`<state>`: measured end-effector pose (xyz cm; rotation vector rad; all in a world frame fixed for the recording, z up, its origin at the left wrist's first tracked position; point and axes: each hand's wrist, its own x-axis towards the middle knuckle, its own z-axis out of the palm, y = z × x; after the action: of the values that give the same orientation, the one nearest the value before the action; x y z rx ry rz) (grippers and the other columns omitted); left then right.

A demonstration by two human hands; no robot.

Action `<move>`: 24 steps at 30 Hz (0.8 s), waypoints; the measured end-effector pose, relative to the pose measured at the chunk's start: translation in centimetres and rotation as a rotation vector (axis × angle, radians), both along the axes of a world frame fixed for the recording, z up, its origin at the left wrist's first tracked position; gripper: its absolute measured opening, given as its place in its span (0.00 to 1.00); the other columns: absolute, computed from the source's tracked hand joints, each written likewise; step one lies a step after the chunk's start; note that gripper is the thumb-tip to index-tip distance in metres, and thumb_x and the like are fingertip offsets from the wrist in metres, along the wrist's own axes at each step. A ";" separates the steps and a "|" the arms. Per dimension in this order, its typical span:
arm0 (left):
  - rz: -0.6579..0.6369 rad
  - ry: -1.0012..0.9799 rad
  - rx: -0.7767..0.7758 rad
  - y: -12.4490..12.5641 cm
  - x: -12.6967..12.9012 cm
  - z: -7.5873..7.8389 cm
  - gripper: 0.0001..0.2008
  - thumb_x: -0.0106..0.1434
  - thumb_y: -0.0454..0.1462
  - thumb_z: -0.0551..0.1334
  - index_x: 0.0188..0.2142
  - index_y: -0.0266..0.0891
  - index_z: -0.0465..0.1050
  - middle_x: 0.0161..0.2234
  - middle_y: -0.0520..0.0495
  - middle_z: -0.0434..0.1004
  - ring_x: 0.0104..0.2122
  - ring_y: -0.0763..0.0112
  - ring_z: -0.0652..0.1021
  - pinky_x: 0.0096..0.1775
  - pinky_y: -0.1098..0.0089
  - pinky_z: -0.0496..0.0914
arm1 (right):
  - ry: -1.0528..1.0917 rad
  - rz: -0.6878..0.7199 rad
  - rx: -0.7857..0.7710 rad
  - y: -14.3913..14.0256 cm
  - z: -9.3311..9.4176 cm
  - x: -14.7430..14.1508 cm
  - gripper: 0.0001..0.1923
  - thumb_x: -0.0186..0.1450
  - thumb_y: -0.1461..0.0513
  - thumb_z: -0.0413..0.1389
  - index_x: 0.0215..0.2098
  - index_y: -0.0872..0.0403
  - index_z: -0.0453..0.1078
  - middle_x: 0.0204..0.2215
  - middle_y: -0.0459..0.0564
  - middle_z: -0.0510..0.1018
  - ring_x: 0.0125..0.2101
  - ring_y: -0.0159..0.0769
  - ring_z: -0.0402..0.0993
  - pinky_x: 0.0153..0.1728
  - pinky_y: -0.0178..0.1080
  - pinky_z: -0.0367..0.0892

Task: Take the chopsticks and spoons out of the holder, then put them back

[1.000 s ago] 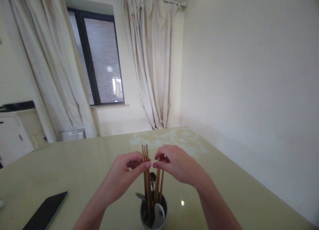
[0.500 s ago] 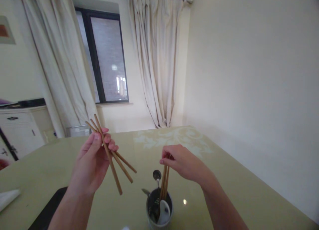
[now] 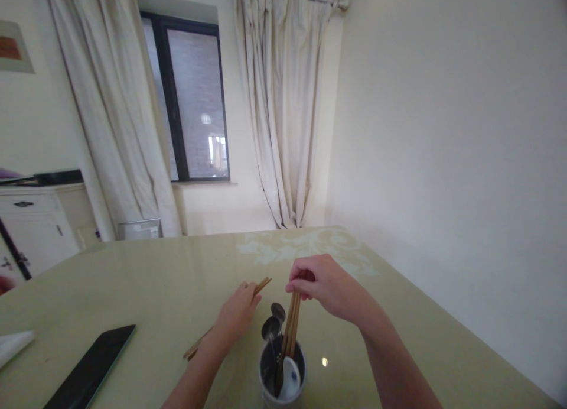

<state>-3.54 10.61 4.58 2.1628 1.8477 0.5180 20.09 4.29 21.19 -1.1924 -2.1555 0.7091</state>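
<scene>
A dark tablet [image 3: 91, 367] is cut off by the lower frame edge. Loose chopsticks [image 3: 262, 285] are gripped by the left hand [image 3: 237, 314], their middles covered (contact with the counter [image 3: 155, 285] cannot be told). The cup's [image 3: 283, 403] base is unseen; its standing chopsticks [image 3: 291, 326] are pinched by the right hand [image 3: 321, 282], tops hidden. Bare room is left toward the counter's right edge.

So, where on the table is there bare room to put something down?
Three patches of table look bare: between the black slab and the chopsticks at the left hand; between the right forearm and the wall; and beyond both hands, toward the curtains. It is crowded at the cup, with spoons, other chopsticks and the right hand.
</scene>
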 end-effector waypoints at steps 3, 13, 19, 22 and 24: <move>-0.005 0.060 -0.019 -0.4 0.4 -1.9 0.21 0.73 0.35 0.52 0.62 0.42 0.69 0.54 0.38 0.74 0.48 0.57 0.81 0.48 0.63 0.70 | 0.003 0.021 0.001 0.0 0.0 0.2 0.05 0.65 0.66 0.65 0.30 0.54 0.80 0.23 0.44 0.81 0.26 0.33 0.76 0.30 0.33 0.63; -0.110 0.096 0.044 -0.4 0.8 -2.3 0.18 0.71 0.34 0.54 0.54 0.43 0.78 0.50 0.41 0.78 0.53 0.57 0.76 0.56 0.61 0.67 | -0.039 0.046 0.011 0.1 -0.2 0.4 0.04 0.64 0.69 0.65 0.35 0.55 0.81 0.26 0.44 0.81 0.29 0.32 0.75 0.31 0.33 0.63; -0.109 0.053 -0.047 -0.3 -1.5 -1.0 0.24 0.64 0.39 0.62 0.59 0.40 0.73 0.57 0.38 0.76 0.59 0.53 0.73 0.59 0.60 0.66 | -0.046 0.044 0.008 -0.1 0.0 0.8 0.05 0.65 0.69 0.63 0.35 0.54 0.80 0.27 0.44 0.82 0.30 0.33 0.76 0.32 0.33 0.64; -0.117 0.048 -0.200 -0.2 -4.1 0.2 0.31 0.52 0.38 0.69 0.57 0.40 0.72 0.54 0.39 0.77 0.55 0.51 0.76 0.54 0.62 0.69 | -0.006 0.053 -0.017 -0.1 0.1 0.9 0.05 0.64 0.68 0.63 0.34 0.54 0.80 0.27 0.44 0.82 0.29 0.33 0.76 0.31 0.33 0.65; -0.129 0.027 -0.278 -0.1 -5.4 0.8 0.28 0.48 0.36 0.68 0.51 0.40 0.74 0.49 0.42 0.79 0.49 0.53 0.78 0.48 0.63 0.70 | 0.036 0.067 -0.042 0.0 0.2 1.0 0.04 0.64 0.68 0.63 0.34 0.54 0.80 0.27 0.45 0.82 0.29 0.34 0.77 0.32 0.33 0.66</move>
<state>-8.93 10.46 5.38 2.0900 1.6660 0.1925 21.07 4.32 21.34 -1.1246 -2.1696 0.8020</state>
